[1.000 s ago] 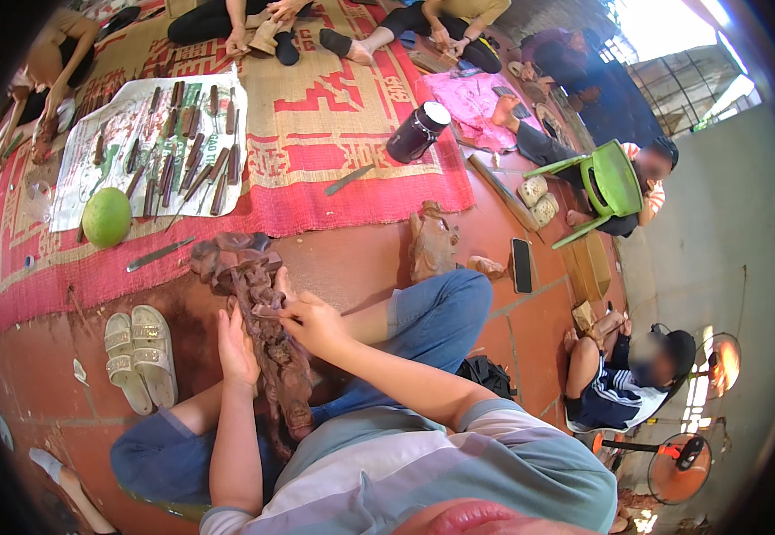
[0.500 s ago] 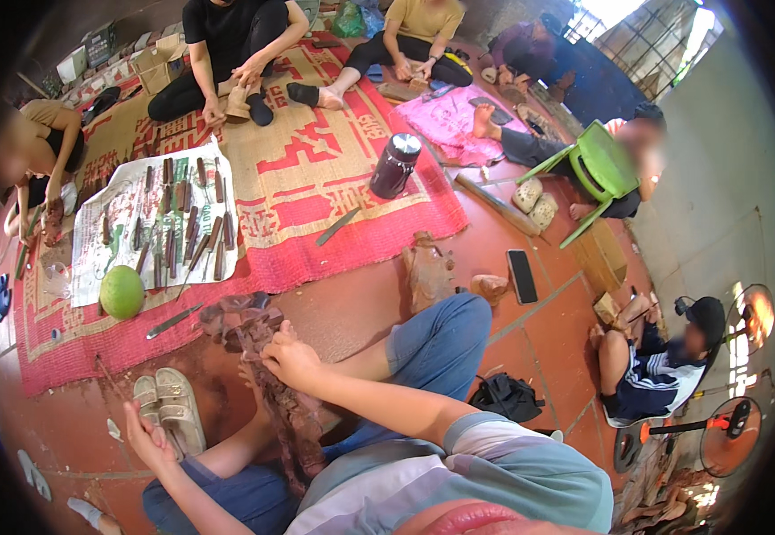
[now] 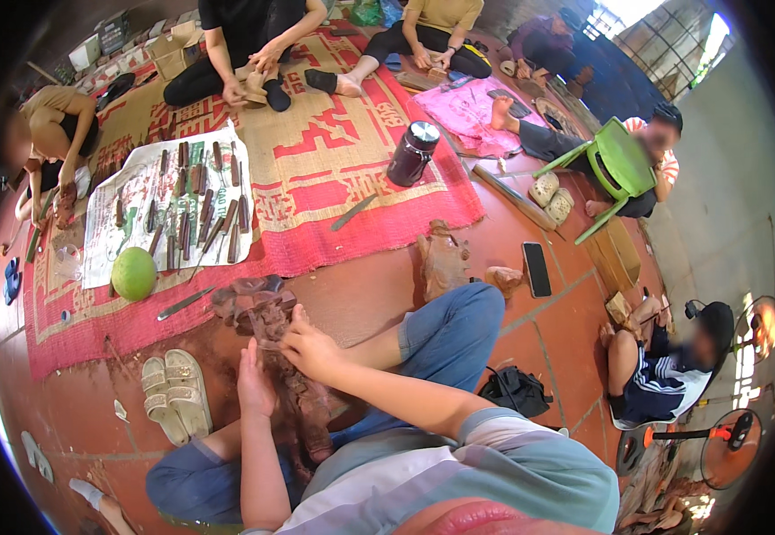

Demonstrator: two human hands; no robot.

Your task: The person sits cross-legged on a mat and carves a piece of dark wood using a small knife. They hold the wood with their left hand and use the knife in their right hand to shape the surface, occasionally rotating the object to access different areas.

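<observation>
A dark reddish wood carving stands on the tiled floor between my jean-clad legs. My left hand lies against the carving's near side, fingers together and pointing up, holding it. Just to its right, my right hand presses on the carving's middle. Its fingers are pinched on what looks like a thin pale tool. The lower part of the carving is hidden behind my hands and forearms.
Pale sandals lie left of my knee. A green round fruit and a white cloth with several chisels rest on the red mat. Nearby are a second carving, a phone, a dark flask, a black bag, a green chair and seated people.
My left hand has come up from low beside the sandals onto the carving, close to my right hand. My right hand stays on the carving. The view has shifted slightly.
</observation>
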